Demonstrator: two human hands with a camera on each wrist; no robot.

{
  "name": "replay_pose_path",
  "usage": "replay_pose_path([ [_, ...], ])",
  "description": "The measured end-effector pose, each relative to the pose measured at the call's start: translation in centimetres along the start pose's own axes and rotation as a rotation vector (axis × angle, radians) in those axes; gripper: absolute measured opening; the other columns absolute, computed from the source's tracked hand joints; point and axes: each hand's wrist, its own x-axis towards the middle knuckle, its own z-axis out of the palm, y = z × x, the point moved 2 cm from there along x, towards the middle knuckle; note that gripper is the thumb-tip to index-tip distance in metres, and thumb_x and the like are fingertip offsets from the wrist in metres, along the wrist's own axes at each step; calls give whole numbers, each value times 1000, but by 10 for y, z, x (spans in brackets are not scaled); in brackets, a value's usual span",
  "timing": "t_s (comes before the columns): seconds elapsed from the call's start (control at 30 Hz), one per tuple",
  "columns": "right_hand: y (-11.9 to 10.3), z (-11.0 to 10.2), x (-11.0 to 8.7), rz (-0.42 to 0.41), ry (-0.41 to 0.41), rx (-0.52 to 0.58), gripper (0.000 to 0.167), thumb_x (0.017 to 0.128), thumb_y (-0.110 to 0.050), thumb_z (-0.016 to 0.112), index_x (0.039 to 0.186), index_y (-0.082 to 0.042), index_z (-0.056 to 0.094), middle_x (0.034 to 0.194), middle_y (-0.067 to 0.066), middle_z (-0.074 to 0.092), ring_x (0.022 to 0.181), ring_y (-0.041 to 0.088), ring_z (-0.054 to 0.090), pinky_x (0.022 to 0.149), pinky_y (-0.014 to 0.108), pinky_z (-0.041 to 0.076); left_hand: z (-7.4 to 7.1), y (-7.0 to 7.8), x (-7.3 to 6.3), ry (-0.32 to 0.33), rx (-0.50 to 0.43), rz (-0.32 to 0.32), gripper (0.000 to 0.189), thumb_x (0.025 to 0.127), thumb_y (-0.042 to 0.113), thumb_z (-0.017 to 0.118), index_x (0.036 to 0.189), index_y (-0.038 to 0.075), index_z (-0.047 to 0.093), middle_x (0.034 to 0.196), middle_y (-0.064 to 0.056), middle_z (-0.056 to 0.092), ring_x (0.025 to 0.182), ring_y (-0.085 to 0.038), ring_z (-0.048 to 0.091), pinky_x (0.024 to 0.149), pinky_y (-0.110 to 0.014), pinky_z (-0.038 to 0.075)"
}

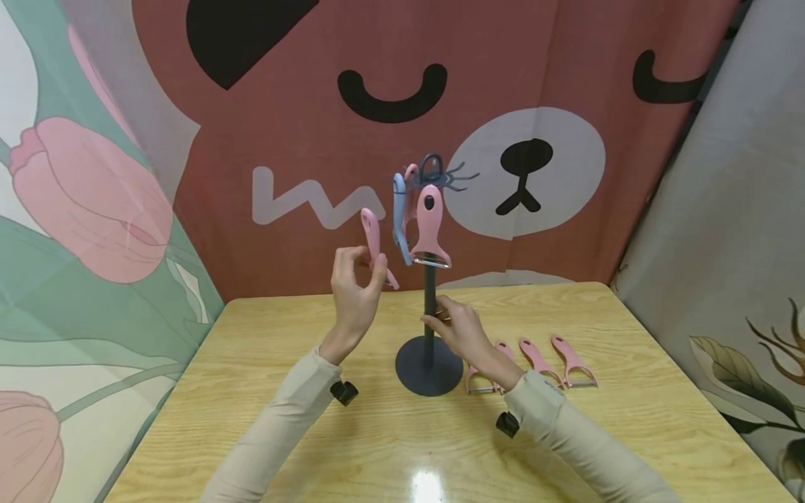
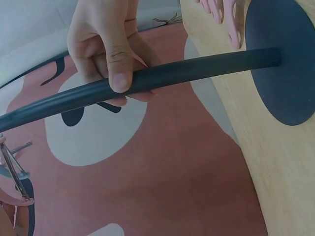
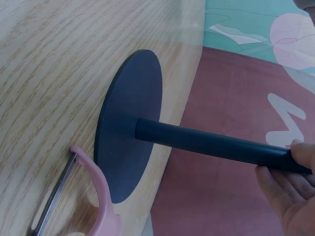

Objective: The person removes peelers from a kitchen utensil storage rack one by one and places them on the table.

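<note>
My left hand (image 1: 353, 290) pinches a pink peeler (image 1: 371, 234) between thumb and fingers, upright and just left of a dark stand (image 1: 430, 290). My right hand (image 1: 464, 327) grips the stand's pole (image 3: 211, 145) partway up, thumb on one side and fingers on the other. A blue peeler (image 1: 399, 209) and a pink peeler (image 1: 429, 220) hang from the hooks at the top, with more pink partly hidden behind them. In the left wrist view, peeler blades (image 2: 12, 164) show at the lower left edge.
Several pink peelers (image 1: 574, 360) lie on the wooden table (image 1: 264, 391) right of the stand's round base (image 1: 415, 381), some partly behind my right forearm. One peeler (image 3: 102, 196) lies close to the base. A printed curtain (image 1: 302, 126) hangs behind the table.
</note>
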Motion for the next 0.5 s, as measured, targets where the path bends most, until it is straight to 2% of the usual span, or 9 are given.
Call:
replay_pose_path([
  [0.4, 0, 0, 0, -7, 4, -4, 19, 92, -9, 72, 107, 1, 66, 89, 12, 72, 78, 22, 72, 69, 30, 59, -6, -4, -8, 3, 12, 6, 15, 83, -18, 65, 93, -14, 55, 87, -28, 51, 76, -40, 51, 71, -30, 42],
  [0.5, 1, 0, 0, -6, 3, -3, 20, 92, -9, 72, 107, 3, 66, 89, 12, 72, 78, 22, 72, 70, 31, 59, -8, -5, -9, 2, 18, -1, 14, 83, -17, 65, 93, -14, 55, 87, -27, 51, 76, -41, 52, 71, -33, 43],
])
